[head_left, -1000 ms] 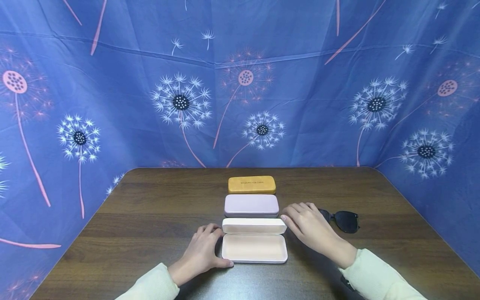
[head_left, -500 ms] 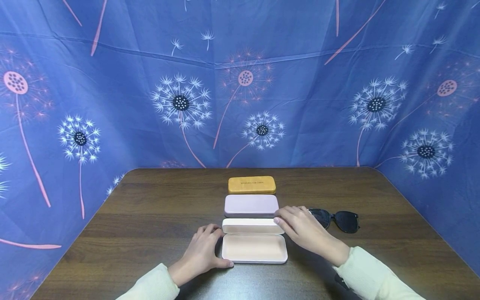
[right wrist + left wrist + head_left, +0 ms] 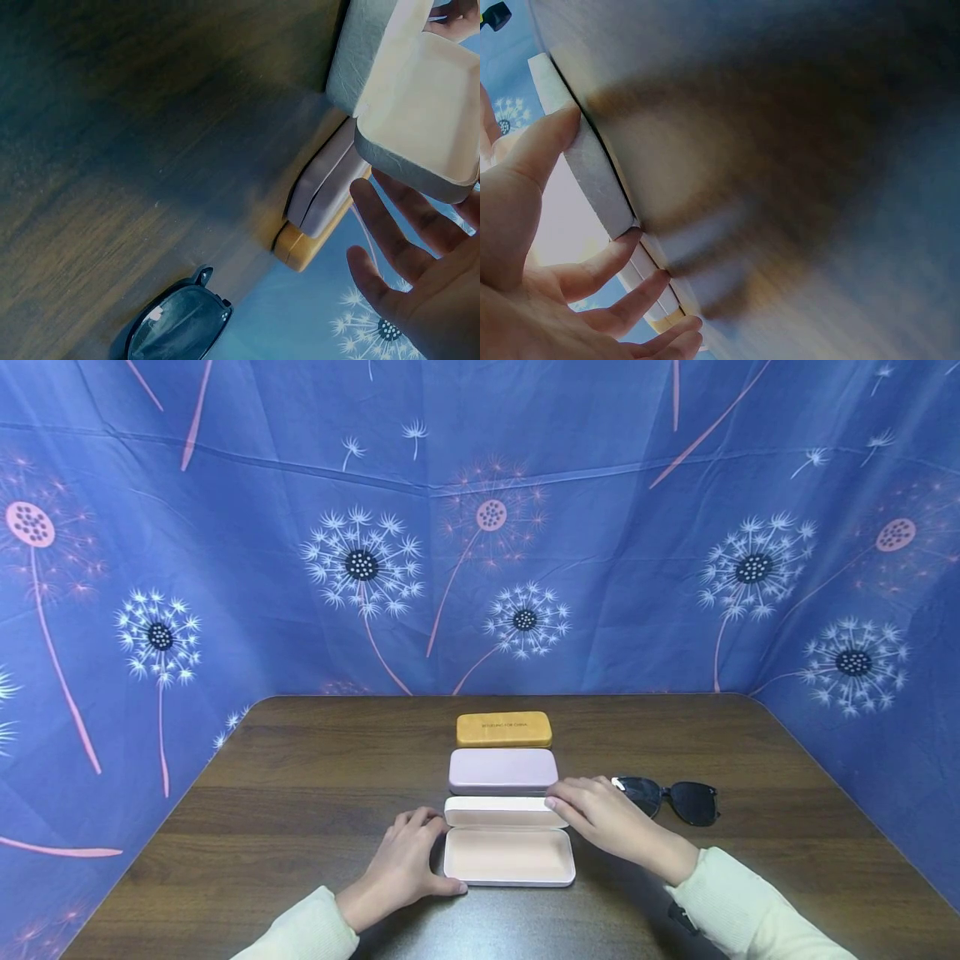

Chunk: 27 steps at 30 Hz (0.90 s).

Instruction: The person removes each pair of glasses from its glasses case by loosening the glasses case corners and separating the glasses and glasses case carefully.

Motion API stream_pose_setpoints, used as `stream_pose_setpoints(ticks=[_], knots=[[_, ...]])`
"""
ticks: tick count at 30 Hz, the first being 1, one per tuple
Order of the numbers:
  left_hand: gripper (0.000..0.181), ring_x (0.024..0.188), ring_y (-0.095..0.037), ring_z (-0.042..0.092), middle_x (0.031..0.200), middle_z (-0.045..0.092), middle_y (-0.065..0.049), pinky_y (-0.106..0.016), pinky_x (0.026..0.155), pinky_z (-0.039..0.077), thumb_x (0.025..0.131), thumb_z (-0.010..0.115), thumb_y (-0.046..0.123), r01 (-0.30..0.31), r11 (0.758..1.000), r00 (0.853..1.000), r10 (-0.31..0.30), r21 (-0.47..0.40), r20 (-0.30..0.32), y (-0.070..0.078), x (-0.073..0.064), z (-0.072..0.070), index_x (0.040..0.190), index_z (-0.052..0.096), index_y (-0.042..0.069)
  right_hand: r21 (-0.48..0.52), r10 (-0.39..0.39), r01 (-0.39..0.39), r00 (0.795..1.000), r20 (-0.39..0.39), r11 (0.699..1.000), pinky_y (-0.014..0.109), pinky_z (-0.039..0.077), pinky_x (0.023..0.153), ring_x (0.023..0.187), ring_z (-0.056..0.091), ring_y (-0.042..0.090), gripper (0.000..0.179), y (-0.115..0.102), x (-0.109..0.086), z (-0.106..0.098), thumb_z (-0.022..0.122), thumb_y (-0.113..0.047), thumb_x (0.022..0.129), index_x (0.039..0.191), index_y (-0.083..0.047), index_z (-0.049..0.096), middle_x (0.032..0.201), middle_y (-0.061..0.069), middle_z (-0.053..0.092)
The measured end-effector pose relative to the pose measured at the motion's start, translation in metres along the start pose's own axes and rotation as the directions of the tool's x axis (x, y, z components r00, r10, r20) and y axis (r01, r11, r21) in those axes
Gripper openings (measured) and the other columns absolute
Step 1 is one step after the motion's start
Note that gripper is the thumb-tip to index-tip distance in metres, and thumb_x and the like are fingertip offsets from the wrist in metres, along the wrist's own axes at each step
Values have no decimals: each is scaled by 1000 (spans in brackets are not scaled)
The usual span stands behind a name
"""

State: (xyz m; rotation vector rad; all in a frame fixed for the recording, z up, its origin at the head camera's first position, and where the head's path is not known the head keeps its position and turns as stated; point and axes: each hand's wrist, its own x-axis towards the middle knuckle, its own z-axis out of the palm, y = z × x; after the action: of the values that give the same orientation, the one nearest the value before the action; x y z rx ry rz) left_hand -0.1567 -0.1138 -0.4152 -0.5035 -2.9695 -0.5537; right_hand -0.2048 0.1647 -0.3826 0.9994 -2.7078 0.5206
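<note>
A white glasses case point(image 3: 510, 858) with a cream lining lies open on the table, its lid point(image 3: 501, 814) raised at the back. My left hand point(image 3: 401, 864) grips the case's left end, thumb at the front corner and fingers toward the back. In the left wrist view, the thumb and index finger touch the case wall point(image 3: 600, 172). At the lid's right end, my right hand point(image 3: 618, 822) holds the edge, with the thumb in front and fingers behind. The right wrist view shows those fingers point(image 3: 405, 247) beside the lid's outer side.
Behind the white case sit a closed lilac glasses case point(image 3: 502, 768) and a closed yellow one point(image 3: 504, 731), in a row. Black sunglasses point(image 3: 692, 803) lie right of my right hand. A blue dandelion-print cloth point(image 3: 480, 568) hangs around the wooden table point(image 3: 300, 793).
My right hand has moved left and slightly toward me, onto the lid's right end, uncovering more of the sunglasses. The left hand and the cases have stayed in place.
</note>
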Motion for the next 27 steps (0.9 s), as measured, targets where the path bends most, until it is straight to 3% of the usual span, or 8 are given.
stream_pose_setpoints(ticks=[4, 14, 27], knots=[[71, 106, -43, 51, 112, 57, -14, -56, 82, 44, 50, 81, 51, 1, 1000, 1000, -1, 1, -4, 0, 0, 0, 103, 63, 8, 86, -26, 23, 999, 36, 996, 20, 46, 58, 64, 49, -3, 27, 2, 1, 0, 44, -29, 96, 96, -12, 66, 75, -9, 62], [70, 105, -43, 51, 110, 57, -14, -55, 82, 44, 50, 81, 51, -4, 1000, 1000, 4, 3, -11, 0, 0, 0, 103, 63, 8, 188, 14, -43, 988, 153, 981, 25, 49, 65, 73, 54, 0, 27, 5, 0, -2, 40, -32, 97, 102, -15, 60, 83, -7, 64], [71, 106, -43, 50, 112, 57, -15, -56, 83, 43, 49, 81, 51, 8, 1000, 1000, -8, -8, 7, 1, 1, -1, 104, 63, 9, 366, 38, -181, 930, 366, 913, 31, 48, 71, 84, 58, 16, 28, 13, 3, -7, 37, -36, 97, 110, -15, 49, 94, 0, 62]])
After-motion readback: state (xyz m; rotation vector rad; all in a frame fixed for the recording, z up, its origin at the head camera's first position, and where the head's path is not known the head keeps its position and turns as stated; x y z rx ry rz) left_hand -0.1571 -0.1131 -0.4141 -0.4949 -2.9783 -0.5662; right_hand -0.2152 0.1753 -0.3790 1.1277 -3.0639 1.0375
